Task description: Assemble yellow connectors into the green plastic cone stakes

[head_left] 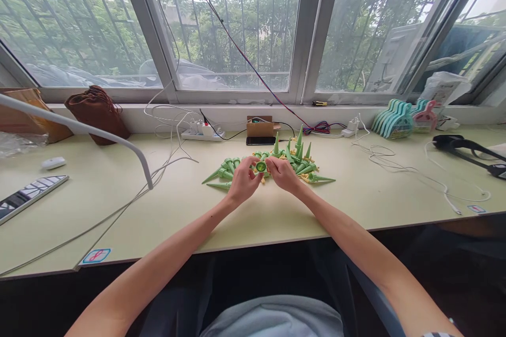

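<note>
My left hand [243, 179] and my right hand [281, 172] meet over the middle of the pale green desk [130, 210]. Together they pinch one green plastic cone [261, 167], its round open end turned toward me. Behind and around the hands lies a pile of green cones [300, 160]; some stand upright, others lie flat, such as those at the left [219, 174]. Small yellow parts [306, 178] are scattered among them.
A power strip [201, 131], a small cardboard box [260, 126] with a dark phone before it, and loose cables sit by the window sill. A brown pouch [97, 113] and lamp arm [79, 129] are at left; teal clips [393, 120] and black straps [470, 150] at right.
</note>
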`<state>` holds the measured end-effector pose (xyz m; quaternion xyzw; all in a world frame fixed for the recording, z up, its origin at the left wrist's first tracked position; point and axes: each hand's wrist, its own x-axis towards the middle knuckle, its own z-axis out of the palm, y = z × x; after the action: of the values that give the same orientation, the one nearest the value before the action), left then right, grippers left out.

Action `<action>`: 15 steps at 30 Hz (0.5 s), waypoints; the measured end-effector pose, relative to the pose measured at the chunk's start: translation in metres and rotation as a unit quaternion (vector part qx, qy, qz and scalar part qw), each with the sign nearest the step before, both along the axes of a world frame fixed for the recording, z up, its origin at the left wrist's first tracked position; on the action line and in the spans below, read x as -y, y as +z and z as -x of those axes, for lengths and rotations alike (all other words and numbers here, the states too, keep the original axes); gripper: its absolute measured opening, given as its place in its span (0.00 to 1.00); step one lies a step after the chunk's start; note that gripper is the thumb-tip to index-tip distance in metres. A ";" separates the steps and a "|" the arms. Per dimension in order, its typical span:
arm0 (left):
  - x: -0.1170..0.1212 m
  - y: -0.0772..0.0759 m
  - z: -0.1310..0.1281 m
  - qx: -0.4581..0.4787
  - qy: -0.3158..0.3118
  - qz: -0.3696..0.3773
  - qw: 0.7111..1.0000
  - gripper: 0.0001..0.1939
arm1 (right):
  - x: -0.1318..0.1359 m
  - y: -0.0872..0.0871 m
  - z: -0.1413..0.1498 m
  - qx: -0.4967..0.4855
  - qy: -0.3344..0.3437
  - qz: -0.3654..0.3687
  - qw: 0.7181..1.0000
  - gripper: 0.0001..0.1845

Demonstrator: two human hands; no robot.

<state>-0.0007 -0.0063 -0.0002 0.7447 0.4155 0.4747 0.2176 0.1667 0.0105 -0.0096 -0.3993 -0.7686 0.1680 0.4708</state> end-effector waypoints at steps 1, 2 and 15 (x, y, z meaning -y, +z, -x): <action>0.000 0.000 0.000 0.014 0.011 0.020 1.000 0.10 | 0.000 0.000 0.000 -0.003 0.000 -0.004 1.000 0.28; -0.001 0.001 0.000 0.030 0.018 0.043 0.998 0.10 | 0.001 0.001 0.000 -0.008 -0.002 -0.009 1.000 0.27; 0.001 0.009 -0.004 0.221 -0.127 0.298 0.920 0.26 | 0.002 0.002 0.000 -0.022 0.005 -0.024 0.999 0.24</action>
<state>0.0032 -0.0068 0.0088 0.5679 0.3814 0.4497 0.5743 0.1671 0.0089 -0.0076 -0.3808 -0.7636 0.1607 0.4960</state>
